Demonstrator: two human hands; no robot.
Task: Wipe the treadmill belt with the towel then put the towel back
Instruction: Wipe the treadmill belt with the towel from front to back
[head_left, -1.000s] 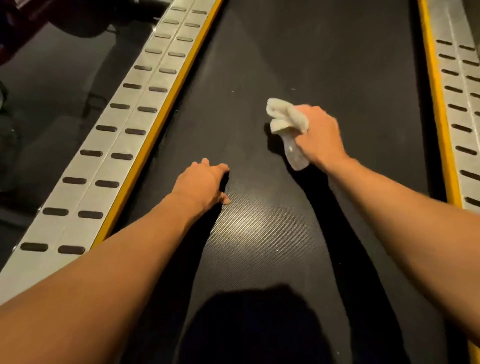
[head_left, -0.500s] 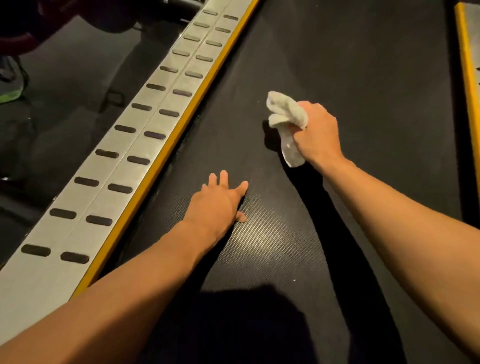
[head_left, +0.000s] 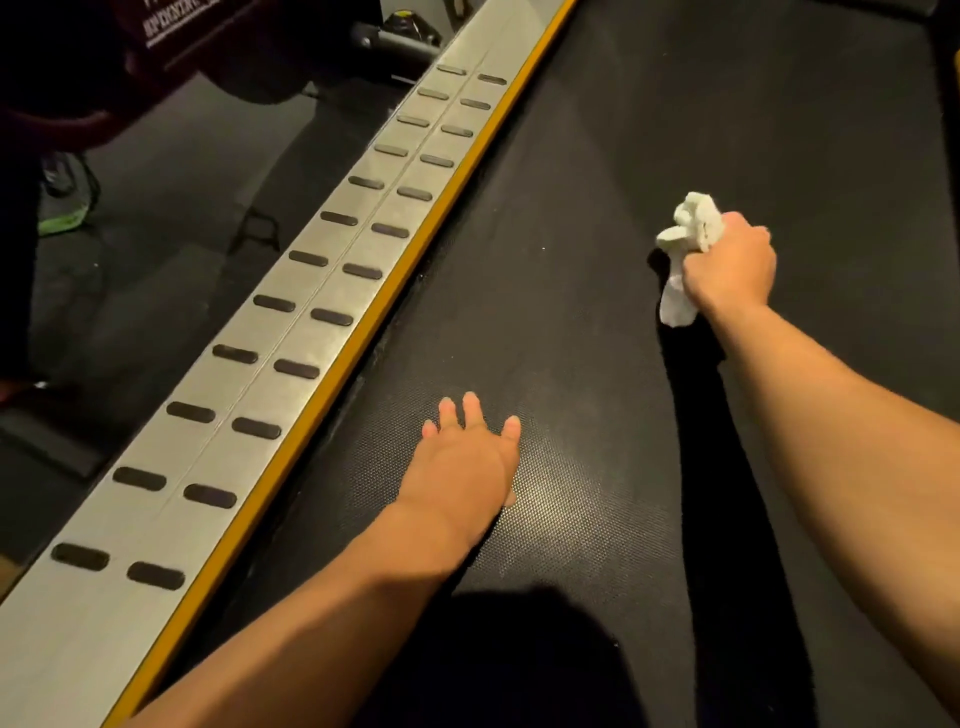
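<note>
The right hand (head_left: 730, 267) is curled into a fist round the white towel (head_left: 688, 244) — a bunched wad sticks out past the knuckles on the far side, and a loose tail hangs from the thumb side down onto the treadmill belt (head_left: 597, 208). The left hand (head_left: 465, 465) lies palm down on the belt, fingers straight and slightly spread, holding nothing, well apart from the towel. Left of it runs the yellow edge strip (head_left: 363, 332) — beyond that, the silver side rail (head_left: 291, 332) with dark oval pads.
</note>
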